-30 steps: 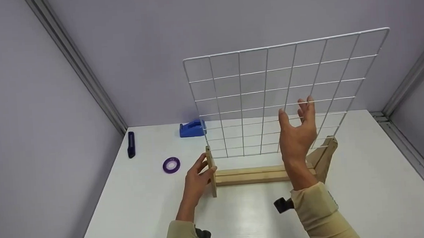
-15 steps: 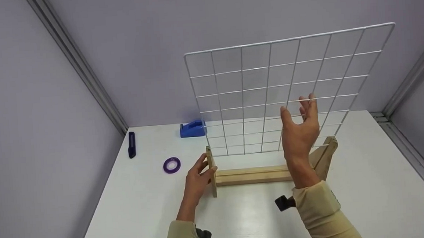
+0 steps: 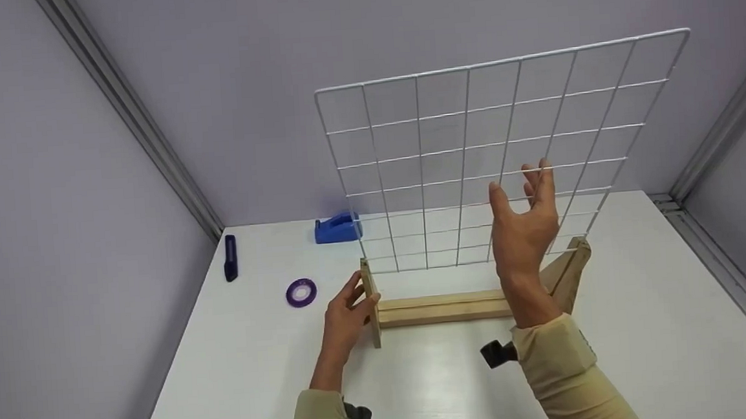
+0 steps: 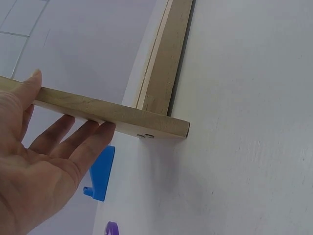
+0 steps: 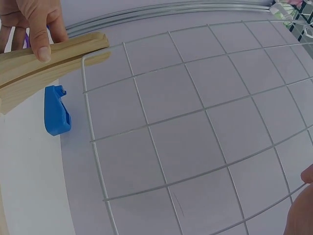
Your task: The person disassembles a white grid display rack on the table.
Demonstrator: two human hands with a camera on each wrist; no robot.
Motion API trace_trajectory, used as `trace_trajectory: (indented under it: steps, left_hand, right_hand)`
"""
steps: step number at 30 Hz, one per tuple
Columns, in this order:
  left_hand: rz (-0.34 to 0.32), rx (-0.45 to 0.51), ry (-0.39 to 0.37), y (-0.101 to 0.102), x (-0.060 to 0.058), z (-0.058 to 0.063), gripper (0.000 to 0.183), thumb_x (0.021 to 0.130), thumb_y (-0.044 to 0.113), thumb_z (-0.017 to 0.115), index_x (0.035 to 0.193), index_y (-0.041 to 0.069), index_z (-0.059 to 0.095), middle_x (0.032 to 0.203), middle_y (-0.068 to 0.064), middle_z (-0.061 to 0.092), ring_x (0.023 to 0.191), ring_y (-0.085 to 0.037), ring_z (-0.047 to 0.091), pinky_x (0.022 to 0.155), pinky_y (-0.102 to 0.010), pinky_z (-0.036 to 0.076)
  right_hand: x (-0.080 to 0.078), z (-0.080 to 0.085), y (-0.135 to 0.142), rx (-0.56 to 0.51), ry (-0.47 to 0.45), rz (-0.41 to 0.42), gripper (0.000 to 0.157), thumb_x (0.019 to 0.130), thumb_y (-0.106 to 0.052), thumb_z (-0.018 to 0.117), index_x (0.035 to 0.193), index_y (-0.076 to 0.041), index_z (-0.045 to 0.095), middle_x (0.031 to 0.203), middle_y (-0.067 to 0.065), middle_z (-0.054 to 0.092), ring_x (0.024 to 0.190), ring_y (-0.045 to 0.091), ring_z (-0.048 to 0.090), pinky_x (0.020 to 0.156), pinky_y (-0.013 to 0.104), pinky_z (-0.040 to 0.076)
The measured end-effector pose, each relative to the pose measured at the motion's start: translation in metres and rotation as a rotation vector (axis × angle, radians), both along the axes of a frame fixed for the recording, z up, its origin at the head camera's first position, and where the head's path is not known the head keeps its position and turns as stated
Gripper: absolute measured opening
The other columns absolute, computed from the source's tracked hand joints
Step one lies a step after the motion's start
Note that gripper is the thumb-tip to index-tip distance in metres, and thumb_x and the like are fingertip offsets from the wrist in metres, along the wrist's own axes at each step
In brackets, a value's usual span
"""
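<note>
A white wire grid panel [image 3: 464, 148] tilts up over a low wooden frame, its bottom edge reaching between the frame's side boards. My right hand [image 3: 525, 239] holds it, with thumb and fingers spread at the wires right of centre. At the frame's left side board [image 3: 370, 300], my left hand [image 3: 344, 315] pinches the wood, thumb on the inner face and fingers on the outer. A crossbar [image 3: 444, 310] joins this board to the right side board [image 3: 568, 275]. In the right wrist view, a corner of the grid lies beside the left board's grooved end [image 5: 93, 46].
Behind the frame's left side stands a blue tape dispenser [image 3: 337, 231]. A purple tape roll [image 3: 291, 293] lies left of my left hand, and a dark blue utility knife [image 3: 230, 258] farther left. Walls close off the white table [image 3: 247, 372] at the back and sides.
The grid has risen slightly, its top edge higher in the head view, and my right hand has moved up a little with it. My left hand keeps its place on the side board.
</note>
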State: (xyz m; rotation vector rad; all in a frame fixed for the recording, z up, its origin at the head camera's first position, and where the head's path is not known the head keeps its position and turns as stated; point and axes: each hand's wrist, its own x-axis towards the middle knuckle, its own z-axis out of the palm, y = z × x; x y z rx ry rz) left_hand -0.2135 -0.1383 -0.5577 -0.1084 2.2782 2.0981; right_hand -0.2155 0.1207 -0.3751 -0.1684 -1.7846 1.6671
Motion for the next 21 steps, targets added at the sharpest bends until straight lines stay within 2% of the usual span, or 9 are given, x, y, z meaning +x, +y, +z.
trace_trajectory:
  steps: [9,21]
  left_hand:
    - [0.001,0.009,-0.003,-0.003,-0.003,-0.002,0.069,0.098,0.027,0.070,0.158,0.028,0.036,0.157,-0.015,0.046,0.135,-0.034,0.056,0.103,-0.051,0.055]
    - [-0.003,-0.011,0.009,-0.002,0.000,0.001,0.067,0.096,0.033,0.071,0.156,0.033,0.040,0.155,-0.014,0.049,0.131,-0.033,0.060,0.100,-0.046,0.057]
  right_hand:
    - [0.000,0.005,-0.004,-0.005,0.005,-0.001,0.075,0.096,-0.025,0.071,0.160,-0.023,0.031,0.153,-0.005,0.050,0.146,0.014,0.041,0.115,0.039,0.047]
    - [0.000,0.011,-0.004,-0.009,0.006,0.001,0.075,0.096,-0.025,0.071,0.160,-0.022,0.031,0.153,-0.006,0.050,0.145,0.014,0.042,0.114,0.038,0.048]
